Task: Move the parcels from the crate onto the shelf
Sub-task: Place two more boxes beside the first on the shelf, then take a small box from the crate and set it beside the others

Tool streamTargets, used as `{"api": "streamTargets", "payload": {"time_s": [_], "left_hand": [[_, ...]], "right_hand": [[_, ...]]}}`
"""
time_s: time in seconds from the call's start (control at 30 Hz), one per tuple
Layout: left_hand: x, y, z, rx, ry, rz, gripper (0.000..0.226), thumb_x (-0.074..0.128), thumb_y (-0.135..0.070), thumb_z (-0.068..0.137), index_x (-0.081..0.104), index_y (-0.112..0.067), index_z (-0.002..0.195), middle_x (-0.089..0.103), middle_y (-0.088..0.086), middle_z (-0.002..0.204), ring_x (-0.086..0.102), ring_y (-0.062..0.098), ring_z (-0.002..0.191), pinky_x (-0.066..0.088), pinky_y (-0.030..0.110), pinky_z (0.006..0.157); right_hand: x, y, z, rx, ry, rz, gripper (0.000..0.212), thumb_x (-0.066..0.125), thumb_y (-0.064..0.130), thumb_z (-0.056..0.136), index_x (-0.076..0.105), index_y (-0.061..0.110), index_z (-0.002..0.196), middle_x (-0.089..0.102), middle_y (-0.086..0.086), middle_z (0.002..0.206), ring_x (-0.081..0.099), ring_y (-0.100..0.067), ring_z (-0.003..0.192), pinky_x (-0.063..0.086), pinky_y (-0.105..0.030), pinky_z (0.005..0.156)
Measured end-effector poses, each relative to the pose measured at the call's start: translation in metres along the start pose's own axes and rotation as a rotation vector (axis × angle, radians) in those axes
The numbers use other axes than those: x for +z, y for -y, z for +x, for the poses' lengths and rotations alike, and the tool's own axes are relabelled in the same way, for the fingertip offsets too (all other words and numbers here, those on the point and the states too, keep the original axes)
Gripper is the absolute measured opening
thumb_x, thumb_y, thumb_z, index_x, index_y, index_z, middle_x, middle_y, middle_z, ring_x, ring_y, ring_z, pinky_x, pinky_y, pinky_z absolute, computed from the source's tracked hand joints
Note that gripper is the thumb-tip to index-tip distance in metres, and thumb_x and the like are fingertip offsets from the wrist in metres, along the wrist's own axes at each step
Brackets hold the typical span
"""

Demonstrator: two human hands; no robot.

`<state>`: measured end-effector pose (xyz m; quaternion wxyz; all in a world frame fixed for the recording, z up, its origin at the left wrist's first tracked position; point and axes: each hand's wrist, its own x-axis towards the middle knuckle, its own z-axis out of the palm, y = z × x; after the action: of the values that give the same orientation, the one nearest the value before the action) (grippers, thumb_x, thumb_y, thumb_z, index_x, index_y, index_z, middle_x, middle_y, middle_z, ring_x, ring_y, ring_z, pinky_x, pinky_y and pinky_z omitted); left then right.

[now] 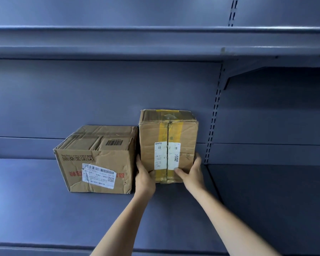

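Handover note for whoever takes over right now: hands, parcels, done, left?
Left hand: grips the lower left edge of the tall taped parcel.
Right hand: grips its lower right edge.
Parcels: the tall one stands on the blue shelf, close beside the wider crumpled parcel.
Done: two parcels on the shelf.
Left: release grip; the crate is out of view, so the remaining count is unknown.

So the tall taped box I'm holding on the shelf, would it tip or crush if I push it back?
The tall taped box stands taller than it is wide, so a high push might tip it. Its cardboard looks creased, so likely soft. Both hands, left hand and right hand, hold it low, which should slide it steadily.
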<state>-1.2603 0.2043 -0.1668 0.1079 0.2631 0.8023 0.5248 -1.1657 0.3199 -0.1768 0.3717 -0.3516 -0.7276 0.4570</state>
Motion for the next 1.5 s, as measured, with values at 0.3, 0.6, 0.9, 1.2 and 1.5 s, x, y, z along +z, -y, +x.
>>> {"api": "streamTargets", "payload": {"time_s": [0.3,0.6,0.9,1.2,1.5], "left_hand": [[-0.006,-0.003,-0.034,-0.044,0.036,0.018,0.067,0.039,-0.004,0.093,0.003,-0.014,0.148,0.044,0.017,0.139,0.045,0.035,0.123,0.038,0.04,0.102],[-0.025,-0.003,-0.092,-0.058,0.183,0.127,0.066,0.033,0.002,0.085,0.018,-0.017,0.146,0.044,0.018,0.14,0.045,0.038,0.121,0.044,0.041,0.094],[-0.093,0.054,-0.224,0.5,0.082,0.499,0.048,0.049,-0.001,0.075,0.052,0.0,0.124,0.055,0.019,0.125,0.051,0.035,0.114,0.046,0.04,0.096],[-0.152,0.142,-0.345,0.327,0.412,0.869,0.066,0.06,-0.028,0.08,0.037,-0.008,0.138,0.038,0.014,0.138,0.038,0.032,0.126,0.033,0.04,0.1],[-0.14,0.217,-0.403,0.158,0.598,0.905,0.073,0.06,-0.039,0.081,0.028,-0.013,0.141,0.035,0.012,0.138,0.035,0.032,0.126,0.033,0.043,0.101]], "right_hand": [[-0.015,-0.015,-0.043,0.102,0.034,-0.01,0.089,0.071,0.009,0.079,0.015,0.021,0.147,0.036,-0.008,0.148,0.036,-0.021,0.135,0.031,-0.033,0.11],[-0.041,-0.012,-0.101,0.188,-0.002,0.1,0.074,0.062,-0.003,0.083,0.024,0.014,0.144,0.038,-0.014,0.144,0.043,-0.025,0.13,0.036,-0.028,0.103],[-0.067,-0.003,-0.237,0.061,-0.201,-0.055,0.049,0.065,0.001,0.079,0.049,0.011,0.124,0.058,-0.009,0.119,0.055,-0.017,0.094,0.046,-0.028,0.083],[-0.084,-0.046,-0.414,0.184,0.191,-0.549,0.061,0.065,0.015,0.08,0.039,0.013,0.135,0.045,-0.011,0.134,0.045,-0.028,0.121,0.039,-0.034,0.096],[-0.067,-0.09,-0.504,0.343,0.392,-0.638,0.063,0.065,0.015,0.082,0.036,0.011,0.138,0.034,-0.011,0.14,0.04,-0.027,0.124,0.032,-0.03,0.101]]}}
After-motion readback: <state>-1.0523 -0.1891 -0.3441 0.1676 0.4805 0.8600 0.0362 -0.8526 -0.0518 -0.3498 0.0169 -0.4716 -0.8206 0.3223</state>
